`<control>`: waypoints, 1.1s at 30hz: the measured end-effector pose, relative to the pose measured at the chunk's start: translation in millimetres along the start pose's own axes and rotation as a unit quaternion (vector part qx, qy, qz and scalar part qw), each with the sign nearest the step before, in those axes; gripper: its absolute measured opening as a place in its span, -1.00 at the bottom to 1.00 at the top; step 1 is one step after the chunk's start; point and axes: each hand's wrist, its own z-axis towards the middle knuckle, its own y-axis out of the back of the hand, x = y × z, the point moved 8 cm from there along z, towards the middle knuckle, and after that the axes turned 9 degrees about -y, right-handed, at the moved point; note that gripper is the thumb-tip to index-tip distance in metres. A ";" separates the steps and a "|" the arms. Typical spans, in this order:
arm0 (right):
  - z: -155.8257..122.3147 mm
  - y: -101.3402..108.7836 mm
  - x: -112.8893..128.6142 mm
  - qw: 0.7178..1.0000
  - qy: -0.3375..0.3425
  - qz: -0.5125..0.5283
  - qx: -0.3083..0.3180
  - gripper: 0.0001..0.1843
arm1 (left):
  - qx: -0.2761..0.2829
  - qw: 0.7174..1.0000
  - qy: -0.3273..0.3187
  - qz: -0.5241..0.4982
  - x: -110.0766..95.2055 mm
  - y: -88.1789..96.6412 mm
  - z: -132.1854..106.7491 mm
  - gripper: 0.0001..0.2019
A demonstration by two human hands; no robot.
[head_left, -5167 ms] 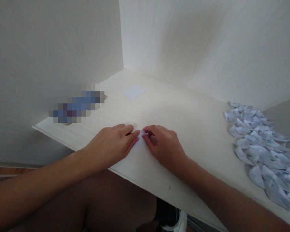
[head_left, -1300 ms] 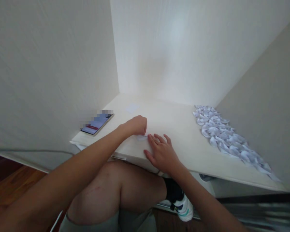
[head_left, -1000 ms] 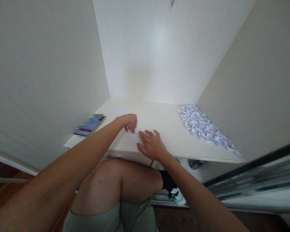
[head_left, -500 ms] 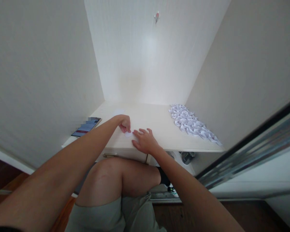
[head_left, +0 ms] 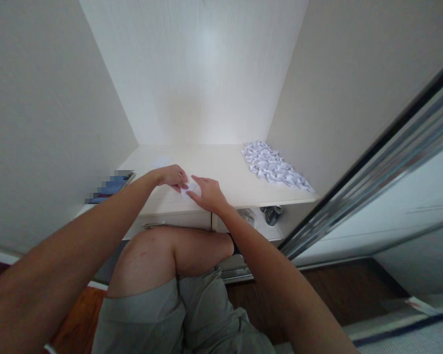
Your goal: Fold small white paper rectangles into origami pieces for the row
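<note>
A small white piece of paper (head_left: 193, 188) is pinched between my two hands, just above the front part of the white shelf (head_left: 225, 164). My left hand (head_left: 173, 177) grips its left side with bent fingers. From the right, the thumb and fingers of my right hand (head_left: 208, 193) close on the other side. My fingers cover part of the paper, so its exact folds cannot be made out. Faint flat white pieces (head_left: 162, 161) lie on the shelf behind my left hand. Many folded white pieces (head_left: 269, 164) sit in rows toward the right wall.
A phone or tablet (head_left: 112, 188), partly pixelated, is at the shelf's left end. Under the shelf are a drawer handle (head_left: 155, 225) and a dark shiny container (head_left: 273, 215). A metal-edged sliding door track (head_left: 354, 162) slants along the right. My bent leg (head_left: 143, 260) is below.
The paper was flat on the shelf under my left fingers; now both hands hold it, raised and bent. My right hand has closed from spread fingers. The view has shifted.
</note>
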 end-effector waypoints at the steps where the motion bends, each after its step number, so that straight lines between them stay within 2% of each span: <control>1: 1.8 5.8 -5.8 0.999 -0.024 0.039 -0.030 -0.35 | -0.036 0.998 -0.041 -0.031 -3.3 -2.2 -7.0 -0.61; 3: 3.3 12.9 -15.5 0.988 -0.062 0.123 -0.076 -0.36 | -0.125 0.979 -0.130 -0.099 -7.1 -7.3 -24.8 -0.55; 5: 2.4 13.4 -19.0 0.971 -0.077 0.204 -0.098 -0.38 | -0.201 0.947 -0.197 -0.156 -4.6 -16.7 -44.4 -0.53; 7: -0.7 12.7 -17.2 0.952 -0.076 0.273 -0.112 -0.47 | -0.244 0.920 -0.238 -0.193 0.2 -28.4 -60.6 -0.53; 9: -5.5 14.9 -13.5 0.935 -0.071 0.325 -0.125 -0.56 | -0.260 0.904 -0.264 -0.213 2.5 -36.2 -72.5 -0.52; 12: -11.9 24.9 -8.5 0.917 -0.067 0.372 -0.128 -0.59 | -0.253 0.898 -0.286 -0.221 0.4 -35.7 -84.8 -0.52; 15: -14.1 37.4 -2.8 0.917 -0.061 0.381 -0.099 -0.60 | -0.206 0.907 -0.298 -0.212 -5.3 -31.6 -92.7 -0.47; 18: -15.6 49.2 9.3 0.943 -0.029 0.323 -0.071 -0.69 | -0.165 0.913 -0.316 -0.198 -11.1 -32.2 -100.1 -0.42; 20: -18.1 56.6 18.8 0.959 -0.002 0.273 -0.078 -0.73 | -0.171 0.910 -0.322 -0.198 -12.1 -32.2 -104.5 -0.47; 23: -22.8 63.8 32.0 0.968 0.038 0.225 -0.105 -0.76 | -0.193 0.899 -0.338 -0.203 -12.0 -31.7 -109.2 -0.52; 26: -24.6 64.1 34.0 0.967 0.038 0.222 -0.120 -0.80 | -0.179 0.900 -0.348 -0.190 -11.3 -33.3 -109.5 -0.55; 29: -22.4 58.3 26.3 0.965 0.008 0.244 -0.100 -0.82 | -0.153 0.911 -0.345 -0.165 -9.1 -35.0 -107.8 -0.66; 33: -20.2 53.2 17.3 0.965 -0.014 0.253 -0.071 -0.80 | -0.171 0.913 -0.335 -0.156 -5.3 -30.9 -107.0 -0.66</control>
